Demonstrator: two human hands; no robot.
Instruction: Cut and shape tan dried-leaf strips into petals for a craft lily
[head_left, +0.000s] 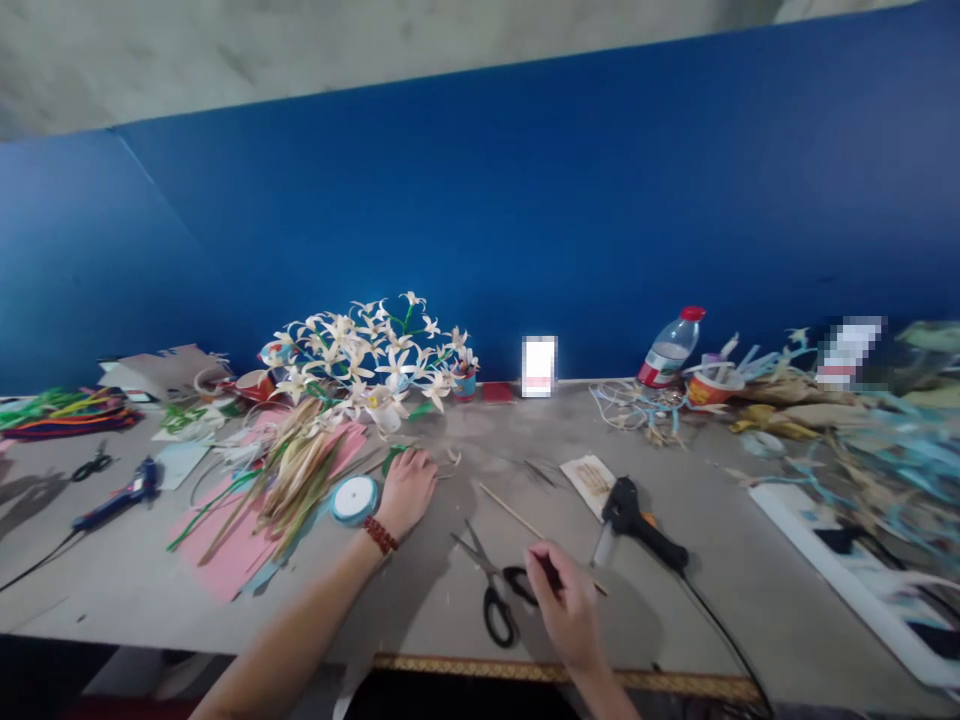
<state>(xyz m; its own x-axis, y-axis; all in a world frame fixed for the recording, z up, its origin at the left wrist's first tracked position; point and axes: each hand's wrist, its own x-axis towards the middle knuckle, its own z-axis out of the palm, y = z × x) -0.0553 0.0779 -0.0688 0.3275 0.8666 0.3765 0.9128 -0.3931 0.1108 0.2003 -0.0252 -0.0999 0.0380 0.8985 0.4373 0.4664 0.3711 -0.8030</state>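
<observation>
Black-handled scissors (pixel 492 574): near centre of the worktop (pixel 420 610), handles close by the right hand (pixel 561 600), presumably for easy reach. Right fingers: curled; I cannot tell whether they hold anything. Thin stick (pixel 510 511): passes behind that hand. Left hand (pixel 409 490): palm down at a green roll (pixel 390 458), perhaps steadying it; grip hidden from me. Ribbon spool (pixel 354 499): flat, just left. Glue gun (pixel 637 525): right, apparently parked aside.

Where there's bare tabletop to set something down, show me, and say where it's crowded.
Bare tabletop shows between the black glue gun and the white power strip, and between the blue glue gun and pink paper. Crowded: around the white flowers, and beside the right hand, where scissors lie.
</observation>
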